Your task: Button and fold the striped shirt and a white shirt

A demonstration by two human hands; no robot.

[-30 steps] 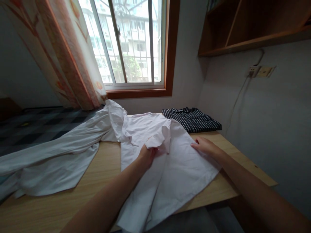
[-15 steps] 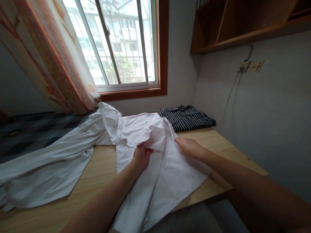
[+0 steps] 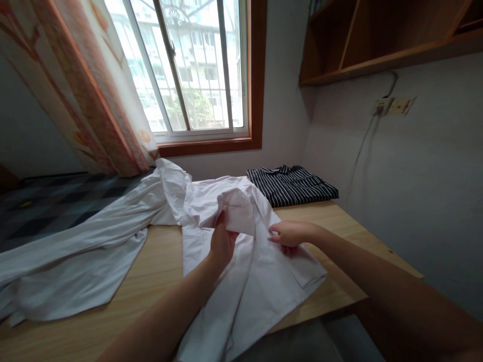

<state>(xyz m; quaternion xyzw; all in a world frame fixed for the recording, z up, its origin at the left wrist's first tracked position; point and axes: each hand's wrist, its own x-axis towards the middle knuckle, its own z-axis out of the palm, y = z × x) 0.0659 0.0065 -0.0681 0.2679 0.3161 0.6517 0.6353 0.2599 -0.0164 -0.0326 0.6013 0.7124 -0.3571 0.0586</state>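
A white shirt point(image 3: 260, 281) lies spread on the wooden table in front of me, its lower part reaching over the near edge. My left hand point(image 3: 223, 244) is closed on a raised fold of the shirt near its middle, with the thumb on top of the cloth. On the shirt's right side, my right hand point(image 3: 290, 235) is just over the fabric, thumb and forefinger apart and the other fingers curled below. Left of the shirt is more white cloth point(image 3: 86, 261), stretching toward the left edge of view; whether it is a separate garment is unclear.
A folded black-and-white striped shirt point(image 3: 292, 185) rests at the table's back right. The wooden table point(image 3: 162, 266) meets a dark checked surface point(image 3: 45, 211) at the left. A window, a curtain point(image 3: 101, 100), a wall shelf point(image 3: 362, 65) and a socket with a cable point(image 3: 392, 105) surround it.
My right hand has let go of the shirt's right edge and moved slightly down over the cloth. My left hand has lifted its fold a little. The view has shifted slightly.
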